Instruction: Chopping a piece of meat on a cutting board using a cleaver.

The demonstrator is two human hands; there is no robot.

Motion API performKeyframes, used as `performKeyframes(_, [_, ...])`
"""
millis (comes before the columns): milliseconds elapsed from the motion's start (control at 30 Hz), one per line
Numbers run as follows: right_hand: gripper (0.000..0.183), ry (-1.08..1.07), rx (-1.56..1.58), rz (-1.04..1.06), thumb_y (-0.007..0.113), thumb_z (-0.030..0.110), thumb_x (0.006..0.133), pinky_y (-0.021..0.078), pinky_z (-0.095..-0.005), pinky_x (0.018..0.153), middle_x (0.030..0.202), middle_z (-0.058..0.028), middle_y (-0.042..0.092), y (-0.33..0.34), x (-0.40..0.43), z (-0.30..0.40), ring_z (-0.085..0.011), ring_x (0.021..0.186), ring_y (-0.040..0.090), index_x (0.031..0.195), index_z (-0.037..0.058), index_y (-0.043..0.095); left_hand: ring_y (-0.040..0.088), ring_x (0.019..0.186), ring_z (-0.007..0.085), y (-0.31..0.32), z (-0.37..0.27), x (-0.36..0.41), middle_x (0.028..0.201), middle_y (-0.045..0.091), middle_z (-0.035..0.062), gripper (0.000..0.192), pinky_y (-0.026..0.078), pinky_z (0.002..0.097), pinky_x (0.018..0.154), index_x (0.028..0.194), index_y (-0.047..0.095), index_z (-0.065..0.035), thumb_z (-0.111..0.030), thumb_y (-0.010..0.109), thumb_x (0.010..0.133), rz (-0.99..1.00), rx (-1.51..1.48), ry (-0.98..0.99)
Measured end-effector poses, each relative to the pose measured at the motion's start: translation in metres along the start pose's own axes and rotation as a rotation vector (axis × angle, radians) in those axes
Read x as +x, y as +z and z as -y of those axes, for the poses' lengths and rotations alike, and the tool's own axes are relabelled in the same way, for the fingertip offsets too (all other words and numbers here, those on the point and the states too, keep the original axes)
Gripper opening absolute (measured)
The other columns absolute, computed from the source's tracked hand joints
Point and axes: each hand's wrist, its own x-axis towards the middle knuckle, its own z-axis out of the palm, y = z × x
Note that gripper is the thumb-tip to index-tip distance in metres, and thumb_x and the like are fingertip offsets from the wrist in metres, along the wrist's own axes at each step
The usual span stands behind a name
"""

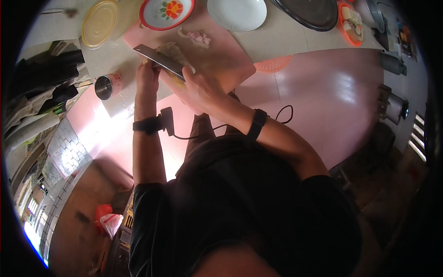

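My right hand (200, 85) is closed around the handle end of a broad-bladed cleaver (157, 59). The blade slants up and left above a pinkish cutting board (232, 57). My left hand (148, 74) is at the blade's far end, its fingers partly hidden by the blade and by each other; whether it grips anything is unclear. Just beyond the blade lies a pale slab, apparently meat or fat (173, 51), partly covered by the cleaver. Small pink chopped meat pieces (199, 37) rest farther up the board, beside a pale strip.
Behind the board stand a red-rimmed enamel plate (154, 19), a white dish (237, 15) and a dark round lid or pan (313, 14). An orange dish of food (351, 26) sits at right. On the left are a metal cup (104, 87) and a yellowish round lid (100, 23).
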Motion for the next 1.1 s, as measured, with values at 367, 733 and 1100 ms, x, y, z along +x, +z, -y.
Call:
performKeyframes(367, [0.061,0.083,0.096,0.116,0.059,0.011,0.077,0.0507,-0.0321,0.056,0.089,-0.0132,0.048,-0.006,0.008,-0.005,-0.0215,0.067,0.061,0.134,0.0187,0.041,0.045,0.061,0.008,0.027,0.001,-0.04,0.077,0.056,0.0028,0.027,0.036,0.0215,0.054,0.108,0.059,0.0044,-0.001,0.047,0.085,-0.081,0.177,0.234])
performKeyframes(733, [0.02,0.266,0.317,-0.055,0.056,0.012,0.082,0.0476,-0.0447,0.053,0.069,-0.0233,0.06,0.005,-0.01,-0.005,-0.0385,0.061,0.061,0.093,0.0014,0.044,0.054,0.068,0.0097,0.014,0.008,-0.033,0.083,0.059,0.003,0.013,0.043,0.0211,0.056,0.096,0.057,-0.0004,-0.004,0.057,0.084,-0.079,0.138,0.256])
performKeyframes(1100, [0.02,0.355,0.498,0.024,0.053,0.013,0.085,0.0442,-0.0492,0.061,0.079,-0.0218,0.059,-0.006,-0.027,-0.01,-0.0428,0.072,0.057,0.097,0.0002,0.043,0.06,0.085,0.0154,0.008,-0.004,-0.019,0.094,0.061,0.0057,0.023,0.047,0.0261,0.073,0.105,0.056,-0.0003,-0.009,0.058,0.084,0.13,0.049,-0.068])
